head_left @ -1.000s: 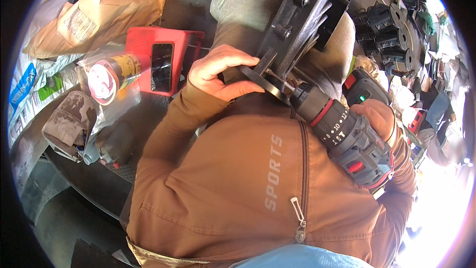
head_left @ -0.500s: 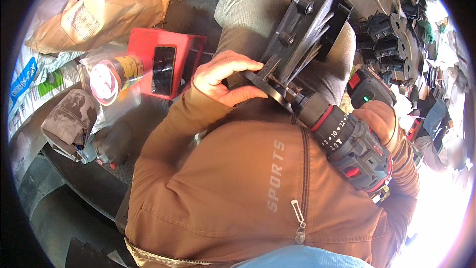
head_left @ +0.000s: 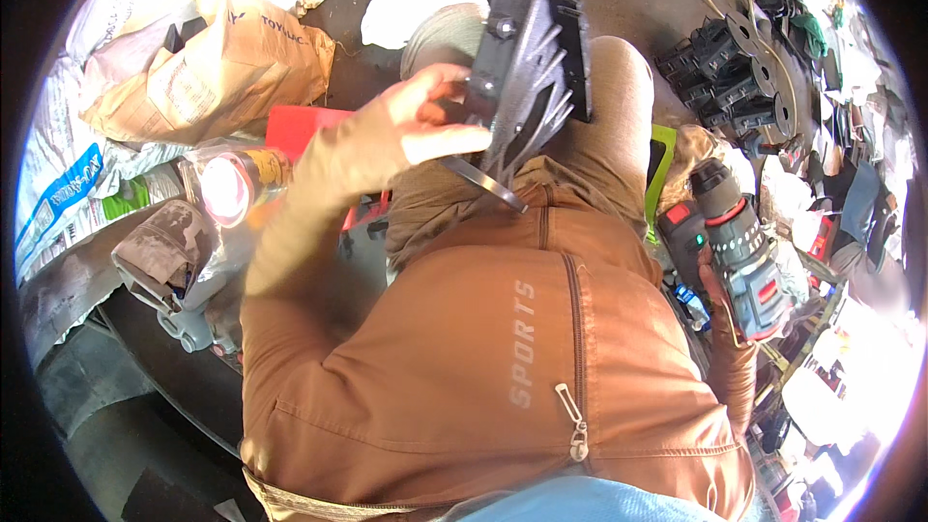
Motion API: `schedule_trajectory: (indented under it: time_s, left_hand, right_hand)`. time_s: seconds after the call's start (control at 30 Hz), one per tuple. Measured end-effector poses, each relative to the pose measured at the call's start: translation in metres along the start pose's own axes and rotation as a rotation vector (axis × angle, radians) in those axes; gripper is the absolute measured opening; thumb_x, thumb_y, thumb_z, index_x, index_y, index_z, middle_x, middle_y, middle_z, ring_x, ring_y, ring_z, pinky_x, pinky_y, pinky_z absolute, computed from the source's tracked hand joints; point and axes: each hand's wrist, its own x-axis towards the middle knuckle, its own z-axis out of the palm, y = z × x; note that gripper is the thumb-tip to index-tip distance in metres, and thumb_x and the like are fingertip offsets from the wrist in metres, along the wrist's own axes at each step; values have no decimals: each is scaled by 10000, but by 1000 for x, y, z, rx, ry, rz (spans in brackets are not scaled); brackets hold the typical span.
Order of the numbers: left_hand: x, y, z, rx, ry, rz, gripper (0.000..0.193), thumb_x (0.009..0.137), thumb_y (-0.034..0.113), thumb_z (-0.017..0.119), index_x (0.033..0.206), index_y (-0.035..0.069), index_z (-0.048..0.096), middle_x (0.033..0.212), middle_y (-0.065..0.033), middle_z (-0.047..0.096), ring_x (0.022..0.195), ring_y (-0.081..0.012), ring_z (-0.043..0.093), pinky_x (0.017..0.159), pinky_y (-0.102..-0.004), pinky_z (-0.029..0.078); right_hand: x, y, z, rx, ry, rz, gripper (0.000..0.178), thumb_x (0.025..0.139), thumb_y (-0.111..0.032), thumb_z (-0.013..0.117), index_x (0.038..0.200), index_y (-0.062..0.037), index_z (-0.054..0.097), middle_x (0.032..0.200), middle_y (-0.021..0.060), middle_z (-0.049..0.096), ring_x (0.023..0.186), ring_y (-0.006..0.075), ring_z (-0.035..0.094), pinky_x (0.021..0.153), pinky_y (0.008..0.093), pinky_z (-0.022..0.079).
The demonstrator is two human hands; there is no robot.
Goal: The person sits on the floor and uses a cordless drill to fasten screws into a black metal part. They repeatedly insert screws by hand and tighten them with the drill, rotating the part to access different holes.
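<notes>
A black plastic bracket [head_left: 527, 68] with several slanted ribs stands tilted over my lap. My left hand [head_left: 425, 121] grips its left side, thumb and fingers apart around the edge; the fingers are slightly blurred. A flat, thin, dark rim [head_left: 488, 184] juts from the bracket's lower end. Out to the right, my right hand [head_left: 713, 280] is wrapped round the handle of a cordless drill [head_left: 742, 256], mostly hidden behind it. The drill's black chuck [head_left: 713, 184] points up and away, well apart from the bracket. Its battery [head_left: 681, 237] shows a small green light.
Similar black parts [head_left: 725, 77] are stacked at the far right, with a pale cable near them. On the left are a brown paper bag [head_left: 232, 68], a red box [head_left: 300, 126], a round-lidded container [head_left: 232, 188] and a grey cap [head_left: 164, 242]. A white sack [head_left: 396, 0] lies ahead.
The drill has come away from the bracket's lower end and swung out to the right in my right hand. My left hand has moved the bracket left and turned it more upright.
</notes>
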Motion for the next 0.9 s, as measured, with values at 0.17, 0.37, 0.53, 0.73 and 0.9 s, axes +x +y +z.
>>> schedule_trajectory:
  time_s: [0.17,0.37,0.53,0.73,0.9]
  left_hand:
    - [43,10,10,-26,-63,-35,426,771,86,767,1155,21,594,1010,-70,674,930,-157,636,842,-299,508]
    - [39,4,5,-203,209,-52,430,721,2,703,1142,9,619,1015,-97,681,928,-210,661,822,-324,542]
    - [40,-12,20,-278,195,325,431,709,-37,611,1136,10,631,1055,-116,679,952,-257,657,852,-364,542]
    - [49,4,43,-353,39,471,458,715,-7,600,1173,2,589,1074,-92,660,981,-229,630,882,-339,513]
    - [39,21,75,-314,242,326,538,704,78,554,1229,-43,550,1177,-154,626,1073,-281,608,967,-382,482]
  right_hand:
    - [-110,18,20,147,390,514,477,672,-186,692,1082,8,543,839,144,540,747,315,555,664,393,429]
    - [-211,37,71,392,721,944,505,679,-166,694,1122,2,518,898,153,528,804,318,542,710,393,420]
    - [-249,56,105,540,845,1049,530,685,-148,695,1154,-3,497,947,161,518,852,321,532,749,393,412]
    - [-267,77,129,663,916,1044,563,691,-128,697,1194,-9,471,1005,170,507,909,324,520,795,392,403]
    - [-275,96,141,747,955,1031,593,697,-111,698,1226,-14,450,1054,178,497,956,326,510,833,392,396]
